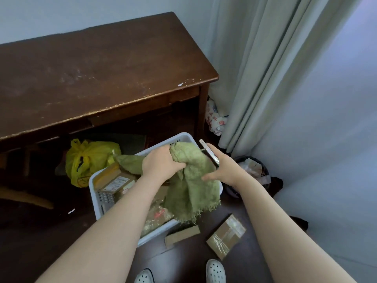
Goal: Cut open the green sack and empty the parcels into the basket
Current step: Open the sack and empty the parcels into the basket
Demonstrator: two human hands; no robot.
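Note:
The limp green sack (pixel 191 186) hangs over the white plastic basket (pixel 95 193), its frayed open end drooping toward the floor. My left hand (pixel 161 162) is shut on the bunched top of the sack. My right hand (pixel 224 170) holds a slim metal cutter (pixel 209 153) against the sack's right side, fingers spread toward the cloth. Cardboard parcels (pixel 114 180) and a clear wrapped packet lie inside the basket. Two parcels, a taped box (pixel 226 235) and a flat one (pixel 182 234), lie on the floor beside the basket.
A dark wooden desk (pixel 102 78) stands behind the basket, a yellow plastic bag (pixel 87 160) beneath it. A pale curtain (pixel 265 68) hangs at right, with a dark bin (pixel 255 170) at its foot. My white shoes (pixel 215 271) are at the bottom.

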